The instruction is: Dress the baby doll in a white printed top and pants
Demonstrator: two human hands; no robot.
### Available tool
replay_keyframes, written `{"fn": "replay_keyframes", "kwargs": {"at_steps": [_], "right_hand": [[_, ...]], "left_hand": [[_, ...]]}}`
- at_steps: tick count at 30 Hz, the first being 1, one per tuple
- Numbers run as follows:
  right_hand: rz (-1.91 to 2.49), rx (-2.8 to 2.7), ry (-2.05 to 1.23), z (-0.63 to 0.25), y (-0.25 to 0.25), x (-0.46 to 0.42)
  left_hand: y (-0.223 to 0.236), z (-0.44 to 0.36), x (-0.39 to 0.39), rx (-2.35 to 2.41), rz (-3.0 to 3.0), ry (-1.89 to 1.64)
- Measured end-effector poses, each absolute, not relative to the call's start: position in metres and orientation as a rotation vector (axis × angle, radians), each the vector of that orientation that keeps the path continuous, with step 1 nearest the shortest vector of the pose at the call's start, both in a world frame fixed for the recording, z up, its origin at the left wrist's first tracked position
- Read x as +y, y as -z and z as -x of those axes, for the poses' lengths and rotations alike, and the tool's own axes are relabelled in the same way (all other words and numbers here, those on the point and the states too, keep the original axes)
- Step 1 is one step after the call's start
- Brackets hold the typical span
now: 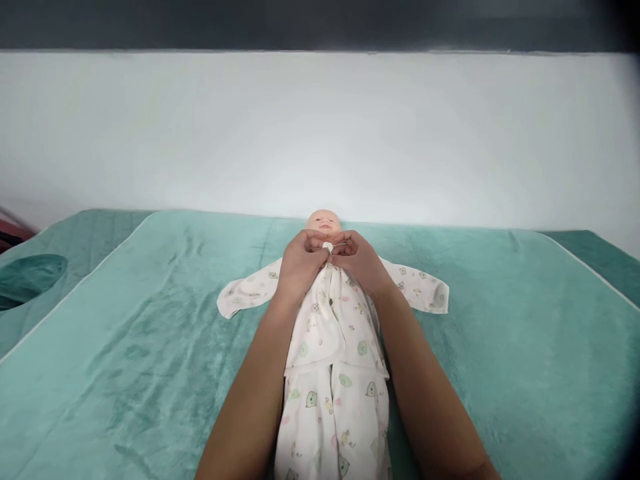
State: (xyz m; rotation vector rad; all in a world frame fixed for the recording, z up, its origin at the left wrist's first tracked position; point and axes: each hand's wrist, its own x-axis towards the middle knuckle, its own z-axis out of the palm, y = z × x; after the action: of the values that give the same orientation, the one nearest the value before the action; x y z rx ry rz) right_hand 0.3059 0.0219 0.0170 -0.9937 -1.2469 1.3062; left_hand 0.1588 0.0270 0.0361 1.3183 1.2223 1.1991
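Head view, and both hands are right in the thick of it, meeting near the centre of the frame! A baby doll (324,219) lies on its back with its head at upper centre, dressed in a white printed baby top (320,327) and matching printed trousers (310,413) that run down to the bottom edge. Left hand (299,263) on the left side of the neckline, right hand (363,262) on the right, thumbs almost touching just below the doll's chin. Each grip looks closed in a fingertip pinch at the top's neckline; a thin white tie (343,244) seems to run out by the right fingers, though exactly which scrap of cloth sits in which pinch is too small to tell.

So the step in hand, by the look of it: fastening work at the neck, or possibly unfastening; these fingers don't settle which. And look lower: the front edges part below the chest, and the hem hangs loose over the trousers. Sleeves spread wide, the left sleeve (250,293) reaching centre-left, the right sleeve (425,290) centre-right, both flat on the teal plush cover (150,320).

What would the next move call for? Delicate stuff, I'd judge: one pinch steadying the cloth, the other drawing the tie without dragging the collar askew. Slack, slippery fabric could easily bunch there!
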Motion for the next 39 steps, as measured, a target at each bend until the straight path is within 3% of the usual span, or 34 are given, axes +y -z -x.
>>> {"fn": "replay_keyframes", "kwargs": {"at_steps": [5,13,21,29,34,39], "right_hand": [[0.953,-1.192,-1.333,-0.304,-0.014,0.024],[0.874,-1.033,-1.271,-0.299,-0.015,0.025],[1.264,-1.469,-0.946,-0.305,-0.039,0.005],[1.500,-1.781,-0.735,-0.302,-0.052,-0.038],[1.395,-1.650,-0.870,-0.306,-0.038,-0.038],[1.233,-1.487,-1.133,-0.309,-0.028,-0.034]], "left_hand": [[-0.034,-0.163,0.028,1.462,-1.677,-1.255],[-0.030,-0.163,0.028,1.422,-2.154,-1.140],[-0.042,-0.149,0.017,1.324,-1.746,-1.334],[-0.050,-0.138,-0.008,1.224,-1.634,-1.072],[-0.044,-0.138,-0.015,1.248,-1.881,-1.106],[-0.038,-0.134,-0.018,1.147,-1.646,-1.090]]}}
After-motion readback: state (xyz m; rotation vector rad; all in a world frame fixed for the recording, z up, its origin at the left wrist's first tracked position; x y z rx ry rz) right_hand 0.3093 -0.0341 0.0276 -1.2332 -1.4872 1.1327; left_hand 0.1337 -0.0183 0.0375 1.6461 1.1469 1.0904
